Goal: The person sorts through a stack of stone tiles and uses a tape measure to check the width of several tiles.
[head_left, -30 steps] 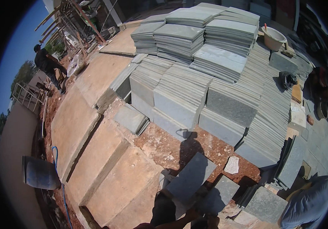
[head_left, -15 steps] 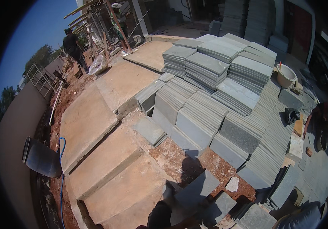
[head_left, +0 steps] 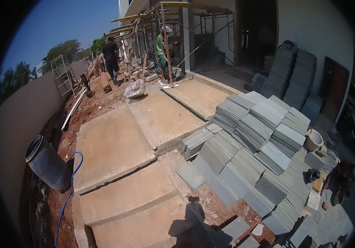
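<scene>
Neither of my hands shows at this moment. My shadow (head_left: 185, 227) falls across the lowest pale concrete step (head_left: 144, 225) and the reddish rubble beside it. Nearest the shadow, grey stone tiles (head_left: 233, 229) lie flat at the lower edge. Farther off, a small flat pile of grey tiles (head_left: 190, 175) rests beside the steps. Rows of grey tiles standing on edge (head_left: 241, 165) fill the middle right, with flat stacks of tiles (head_left: 254, 124) behind them.
A blue drum (head_left: 49, 165) leans at left beside a blue hose (head_left: 68, 192). Large concrete slabs (head_left: 111, 144) step upward. Two people, one in black (head_left: 110, 60) and one in green (head_left: 162, 51), stand near wooden scaffolding (head_left: 138, 31). A pale bucket (head_left: 314, 139) stands at right.
The view has tilted up and swung left, so more of the scaffolding and both people show. The hand and dark sleeve at the lower edge have gone out of view.
</scene>
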{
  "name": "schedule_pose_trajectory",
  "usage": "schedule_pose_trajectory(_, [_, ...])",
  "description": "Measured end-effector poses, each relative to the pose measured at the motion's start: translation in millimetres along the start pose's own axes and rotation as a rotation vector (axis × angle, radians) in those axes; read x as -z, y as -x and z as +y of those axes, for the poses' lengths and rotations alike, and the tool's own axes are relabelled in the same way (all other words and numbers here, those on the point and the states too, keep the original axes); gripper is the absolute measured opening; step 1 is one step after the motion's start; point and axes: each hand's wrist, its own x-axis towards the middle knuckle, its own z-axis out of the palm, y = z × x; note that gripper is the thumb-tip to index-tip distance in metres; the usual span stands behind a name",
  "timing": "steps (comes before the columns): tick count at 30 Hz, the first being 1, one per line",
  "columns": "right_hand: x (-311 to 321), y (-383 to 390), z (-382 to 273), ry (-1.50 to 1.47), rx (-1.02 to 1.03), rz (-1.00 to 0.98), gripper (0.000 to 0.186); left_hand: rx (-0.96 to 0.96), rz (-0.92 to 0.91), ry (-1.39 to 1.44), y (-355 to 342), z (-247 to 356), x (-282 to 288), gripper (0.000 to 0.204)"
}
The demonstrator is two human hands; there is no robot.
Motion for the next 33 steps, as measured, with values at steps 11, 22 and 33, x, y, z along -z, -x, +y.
schedule_pose_trajectory(11, [-27, 101, -37, 0.199, 0.022, -0.066, 0.068, 0.285, -0.101, -0.382, 48, -100, 244, 0.049])
schedule_pose_trajectory(22, [-28, 147, -41, -0.021, -0.183, 0.127, 0.067, 0.096, -0.346, -0.587, 11, -55, 262, 0.04])
schedule_pose_trajectory(33, [-82, 299, 103, -0.233, -0.597, 0.361, 0.06, -0.283, -0.447, -0.903, -41, 11, 244, 0.037])
